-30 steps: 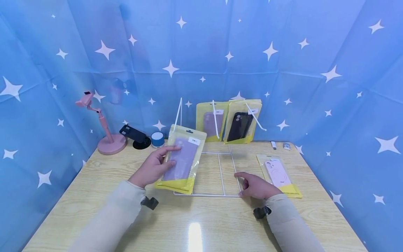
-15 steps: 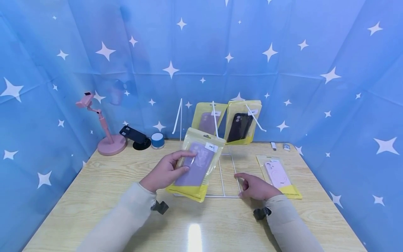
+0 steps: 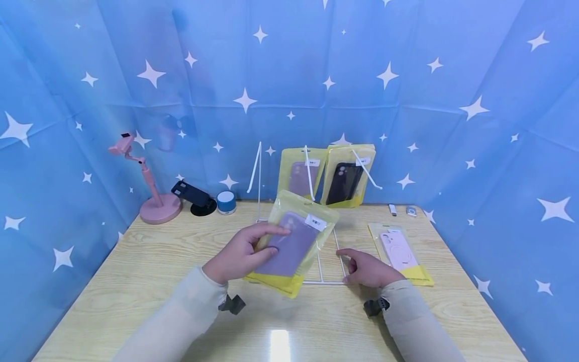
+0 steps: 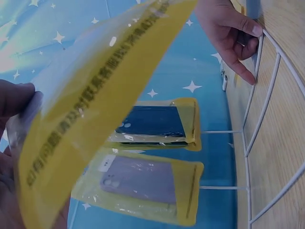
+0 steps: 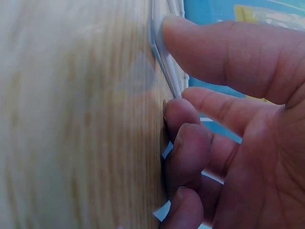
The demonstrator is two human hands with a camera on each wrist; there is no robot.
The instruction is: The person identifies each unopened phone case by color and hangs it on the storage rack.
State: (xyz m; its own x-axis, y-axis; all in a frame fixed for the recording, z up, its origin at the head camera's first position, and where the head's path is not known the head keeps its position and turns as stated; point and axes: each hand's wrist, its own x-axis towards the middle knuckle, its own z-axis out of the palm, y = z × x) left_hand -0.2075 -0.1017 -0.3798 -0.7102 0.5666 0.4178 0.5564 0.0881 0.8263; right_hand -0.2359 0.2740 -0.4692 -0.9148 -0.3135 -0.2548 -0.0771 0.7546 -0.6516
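Note:
My left hand (image 3: 239,254) grips a yellow packet (image 3: 294,241) holding a purple phone case, tilted in the air over the base of a white wire rack (image 3: 323,283). The left wrist view shows the packet (image 4: 95,95) close up, with my left hand (image 4: 12,119) at its edge. My right hand (image 3: 368,269) rests on the table at the rack's front right corner, index finger straight along the wire (image 5: 167,76), thumb and curled fingers holding it. Two packets hang on the rack's hooks: a purple case (image 3: 300,176) and a black case (image 3: 345,181).
A packet with a pink case (image 3: 398,251) lies flat on the wooden table (image 3: 135,281) to the right. At the back left stand a pink phone stand (image 3: 154,201), a black holder (image 3: 194,196) and a small blue speaker (image 3: 225,201). Blue starred cloth walls surround the table.
My left hand has carried the purple-case packet to the right and nearer the front, over the rack base. The right hand has stayed on the rack corner.

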